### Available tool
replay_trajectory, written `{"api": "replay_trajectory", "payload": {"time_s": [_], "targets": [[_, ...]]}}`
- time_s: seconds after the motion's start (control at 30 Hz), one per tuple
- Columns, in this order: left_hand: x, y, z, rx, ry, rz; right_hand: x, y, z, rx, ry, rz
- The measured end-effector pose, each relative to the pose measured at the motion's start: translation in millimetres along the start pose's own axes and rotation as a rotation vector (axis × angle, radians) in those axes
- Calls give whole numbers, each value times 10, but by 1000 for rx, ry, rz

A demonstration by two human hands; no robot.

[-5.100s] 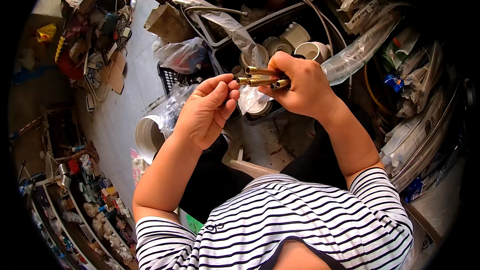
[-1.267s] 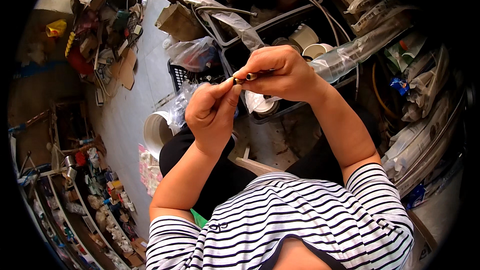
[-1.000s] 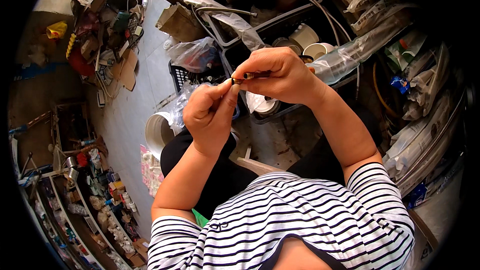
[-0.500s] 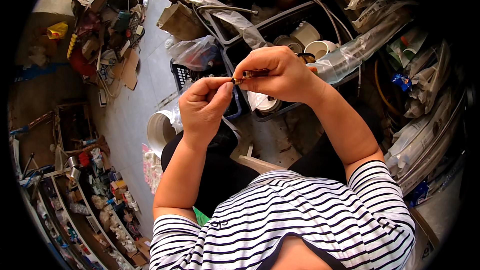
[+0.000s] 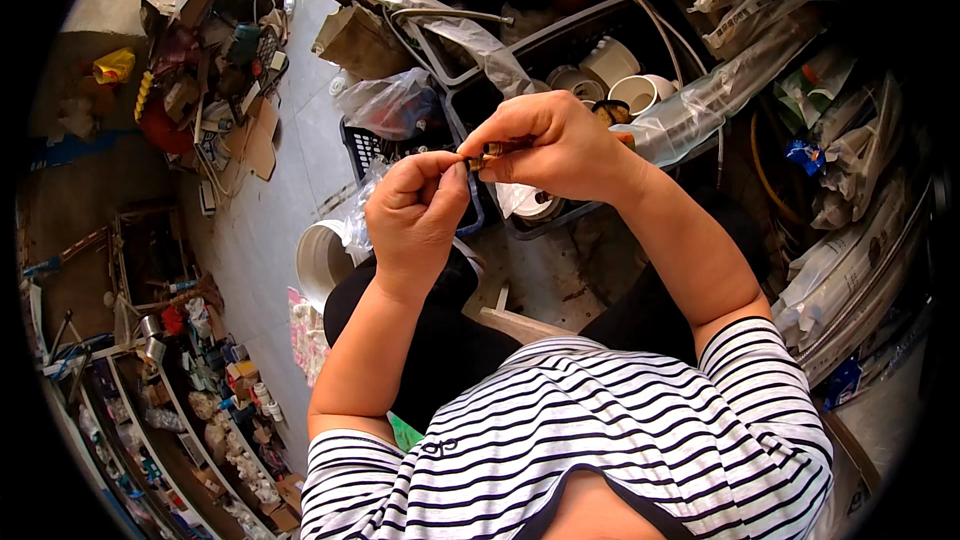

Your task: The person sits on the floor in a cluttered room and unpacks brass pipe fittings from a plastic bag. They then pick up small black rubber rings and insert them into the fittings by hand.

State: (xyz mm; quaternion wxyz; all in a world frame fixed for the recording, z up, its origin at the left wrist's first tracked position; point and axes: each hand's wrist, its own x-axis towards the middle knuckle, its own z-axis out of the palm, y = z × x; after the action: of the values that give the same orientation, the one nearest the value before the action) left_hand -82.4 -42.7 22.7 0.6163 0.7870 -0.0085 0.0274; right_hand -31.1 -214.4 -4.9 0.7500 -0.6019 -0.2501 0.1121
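Note:
A small brass-coloured fitting (image 5: 491,150) with a dark end sits between my hands. My right hand (image 5: 565,148) closes on it with thumb and forefinger; much of the piece is hidden in that palm. My left hand (image 5: 416,208) pinches its left tip, where a small dark part (image 5: 470,165) shows between thumb and forefinger. The fingertips of both hands nearly meet there. Just beyond stands a black crate (image 5: 520,231) holding white pipe fittings (image 5: 640,93).
A clear plastic-wrapped tube (image 5: 690,125) lies across the crate's right side. Long wrapped pipes (image 5: 850,270) line the right. Left of my knees are a white bucket (image 5: 318,258) and the tiled floor (image 5: 240,250). Shelves of small parts (image 5: 180,420) stand at lower left.
Both hands have shifted only slightly, the left a little to the right. More of the brass fitting's left end shows between my fingers. Both hands keep their grip.

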Motion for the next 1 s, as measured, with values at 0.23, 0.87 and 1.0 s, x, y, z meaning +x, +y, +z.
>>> {"api": "replay_trajectory", "payload": {"time_s": [0.23,0.87,1.0], "targets": [[66,-76,-9,354,42,313,-19,91,73,-79,127,-41],[144,-87,22,755,102,674,-22,28,165,-283,248,-36],[184,-91,43,774,125,719,-16,23,181,-275,271,-50]]}}
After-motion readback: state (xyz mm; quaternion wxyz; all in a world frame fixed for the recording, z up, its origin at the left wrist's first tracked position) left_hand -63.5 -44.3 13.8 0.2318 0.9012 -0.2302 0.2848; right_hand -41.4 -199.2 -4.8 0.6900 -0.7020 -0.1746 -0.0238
